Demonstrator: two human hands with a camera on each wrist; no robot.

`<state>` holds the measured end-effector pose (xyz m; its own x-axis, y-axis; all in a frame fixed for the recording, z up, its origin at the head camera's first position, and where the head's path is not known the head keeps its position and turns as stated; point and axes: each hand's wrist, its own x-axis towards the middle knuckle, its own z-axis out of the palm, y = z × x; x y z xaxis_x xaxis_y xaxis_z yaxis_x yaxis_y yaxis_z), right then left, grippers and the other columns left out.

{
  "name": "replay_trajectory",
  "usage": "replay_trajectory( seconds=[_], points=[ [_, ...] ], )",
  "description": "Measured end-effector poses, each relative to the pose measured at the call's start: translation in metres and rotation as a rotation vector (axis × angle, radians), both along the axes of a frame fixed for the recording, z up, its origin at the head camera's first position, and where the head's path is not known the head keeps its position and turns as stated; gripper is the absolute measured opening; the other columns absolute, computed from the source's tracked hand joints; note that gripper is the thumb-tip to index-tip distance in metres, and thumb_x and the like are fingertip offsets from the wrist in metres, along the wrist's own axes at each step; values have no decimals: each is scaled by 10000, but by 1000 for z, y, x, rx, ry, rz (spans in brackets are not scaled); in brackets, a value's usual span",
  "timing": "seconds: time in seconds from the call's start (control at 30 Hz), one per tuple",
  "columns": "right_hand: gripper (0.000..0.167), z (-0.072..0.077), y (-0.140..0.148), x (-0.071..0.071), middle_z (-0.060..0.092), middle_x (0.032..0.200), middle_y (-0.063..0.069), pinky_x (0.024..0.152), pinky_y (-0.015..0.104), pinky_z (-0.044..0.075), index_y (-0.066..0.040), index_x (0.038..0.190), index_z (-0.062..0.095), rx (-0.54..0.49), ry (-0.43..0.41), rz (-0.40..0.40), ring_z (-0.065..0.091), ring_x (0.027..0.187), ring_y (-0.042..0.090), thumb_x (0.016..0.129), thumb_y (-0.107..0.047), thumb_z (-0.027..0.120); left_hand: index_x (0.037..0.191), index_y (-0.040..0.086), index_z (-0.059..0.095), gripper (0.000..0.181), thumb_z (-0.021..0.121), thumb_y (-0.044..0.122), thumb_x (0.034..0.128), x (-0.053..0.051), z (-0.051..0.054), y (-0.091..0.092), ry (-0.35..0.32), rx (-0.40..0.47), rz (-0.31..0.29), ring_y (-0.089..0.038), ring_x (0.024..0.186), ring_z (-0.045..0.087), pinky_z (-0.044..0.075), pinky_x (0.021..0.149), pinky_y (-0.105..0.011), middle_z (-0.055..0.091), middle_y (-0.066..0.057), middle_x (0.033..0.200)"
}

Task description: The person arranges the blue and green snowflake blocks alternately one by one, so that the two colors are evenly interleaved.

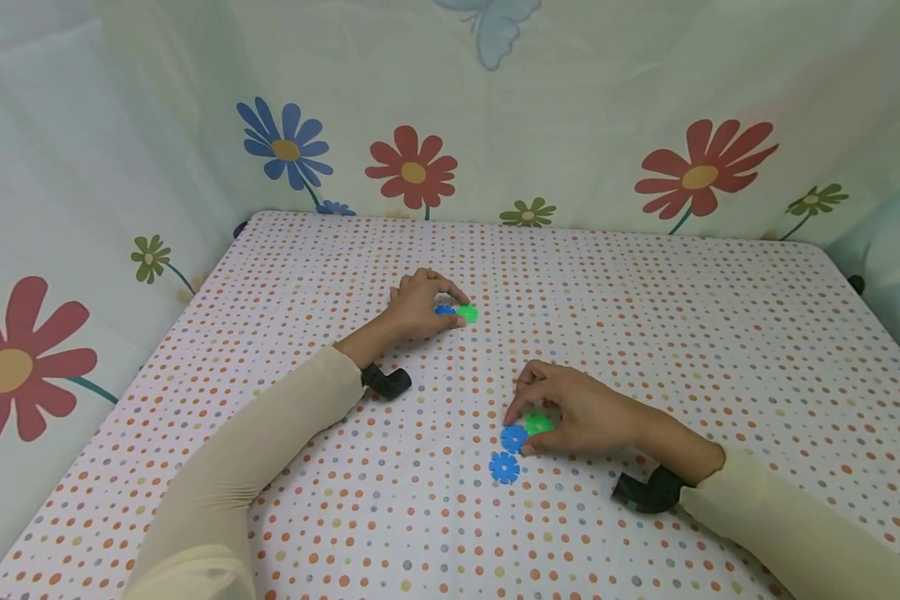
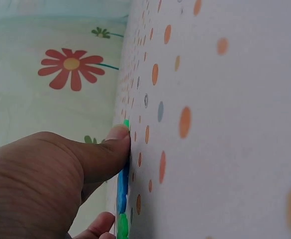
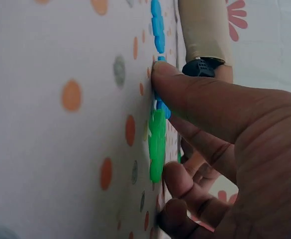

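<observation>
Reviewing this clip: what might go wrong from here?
The right hand pinches a blue disc with a near green disc right beside it, which its fingers might nudge. The front blue disc lies very close too and could be dragged along. The left hand partly hides the far blue disc, so a slip there might go unnoticed from the head view.

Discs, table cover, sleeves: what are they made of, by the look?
Blue discs and green discs: likely plastic, smooth, low sheen; even bright colour, crisp notched rims.

Dotted table cover: matte, no glare; cloth or vinyl, can't tell.

Beige sleeves: probably soft fabric, matte; fine creases where the arm bends.
</observation>
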<state>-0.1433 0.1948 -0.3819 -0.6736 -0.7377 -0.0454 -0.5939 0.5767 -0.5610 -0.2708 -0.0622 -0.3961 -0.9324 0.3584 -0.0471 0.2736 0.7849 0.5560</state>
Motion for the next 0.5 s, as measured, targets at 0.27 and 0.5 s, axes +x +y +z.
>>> replay_trajectory(
  seconds=[0.27,0.5],
  points=[
    [227,2,-3,3,543,1052,-212,889,286,495,-355,1035,687,71,76,68,534,987,-4,837,-341,797,1102,343,711,229,734,405,882,0,-1,0,2,-4,-1,-357,1377,316,183,1125,-607,405,-46,1456],
    [205,4,-4,4,555,1031,-197,888,300,500,-319,1037,695,91,173,123,525,979,-23,860,-394,763,1091,332,718,225,746,390,875,-1,-1,-1,4,19,-6,-355,1359,326,172,1126,-604,415,-44,1439]
  ],
)
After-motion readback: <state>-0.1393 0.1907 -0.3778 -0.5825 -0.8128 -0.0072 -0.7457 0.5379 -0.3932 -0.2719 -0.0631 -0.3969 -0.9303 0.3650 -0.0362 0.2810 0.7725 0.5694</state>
